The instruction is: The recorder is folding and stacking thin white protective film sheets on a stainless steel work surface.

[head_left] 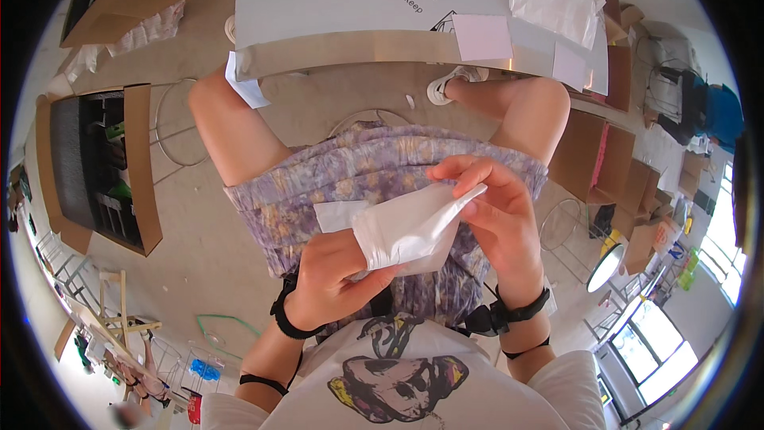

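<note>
Over your lap point(334, 175), hold the white bag point(410, 227) lightly taut: your right hand point(506, 219) pinches its right corner, while your left hand point(328, 271) (I can't tell its grip) meets the left edge.

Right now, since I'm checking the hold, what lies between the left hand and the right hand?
In the head view, a thin white pouch-like piece lies there, spanning from the left hand to the right hand, which pinches its edge.

white wrapping point(406, 227): creased, glossy | skirt point(326, 165): matt cloth | table edge point(358, 49): smooth metal
</note>
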The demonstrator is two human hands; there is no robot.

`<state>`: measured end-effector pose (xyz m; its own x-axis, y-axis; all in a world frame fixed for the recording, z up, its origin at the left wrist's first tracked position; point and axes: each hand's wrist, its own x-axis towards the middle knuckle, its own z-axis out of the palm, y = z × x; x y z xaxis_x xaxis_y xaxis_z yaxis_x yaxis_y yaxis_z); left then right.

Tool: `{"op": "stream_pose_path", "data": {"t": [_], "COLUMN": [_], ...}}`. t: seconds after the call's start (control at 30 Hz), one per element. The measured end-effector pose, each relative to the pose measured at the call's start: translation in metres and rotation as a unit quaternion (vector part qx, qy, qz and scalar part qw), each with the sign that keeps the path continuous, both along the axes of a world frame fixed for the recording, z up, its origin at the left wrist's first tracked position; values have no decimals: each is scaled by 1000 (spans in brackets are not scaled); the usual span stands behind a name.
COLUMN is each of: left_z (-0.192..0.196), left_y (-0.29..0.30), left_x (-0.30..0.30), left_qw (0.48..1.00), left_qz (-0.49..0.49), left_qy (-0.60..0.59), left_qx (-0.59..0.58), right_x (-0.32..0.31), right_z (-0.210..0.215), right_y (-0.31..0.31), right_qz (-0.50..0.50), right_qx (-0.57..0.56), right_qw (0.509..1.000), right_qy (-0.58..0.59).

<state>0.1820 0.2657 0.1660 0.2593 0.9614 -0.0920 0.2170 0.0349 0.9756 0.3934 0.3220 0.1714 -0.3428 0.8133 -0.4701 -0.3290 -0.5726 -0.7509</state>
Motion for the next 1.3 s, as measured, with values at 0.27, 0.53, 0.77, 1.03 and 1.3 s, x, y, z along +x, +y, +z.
{"op": "stream_pose_path", "data": {"t": [0.27,0.53,0.77,1.03,1.3], "left_z": [3,-4,-22,-20,-19], "left_y": [2,-5,1,21,35], "left_x": [5,13,6,-21,15], "left_qw": [997,927,881,870,871], "left_qz": [11,142,335,398,360], "left_qy": [-52,-266,-281,-268,-295], "left_qx": [-61,-224,-182,-111,-157], "right_x": [0,15,37,78,189], "right_z": [-3,-11,-1,-39,-110], "right_y": [-3,-11,38,202,306], "right_qz": [-21,-123,-298,-287,-495], "right_qx": [-8,105,16,89,51], "right_qw": [1000,982,953,935,839], "right_qy": [1,101,-48,186,-218]}}
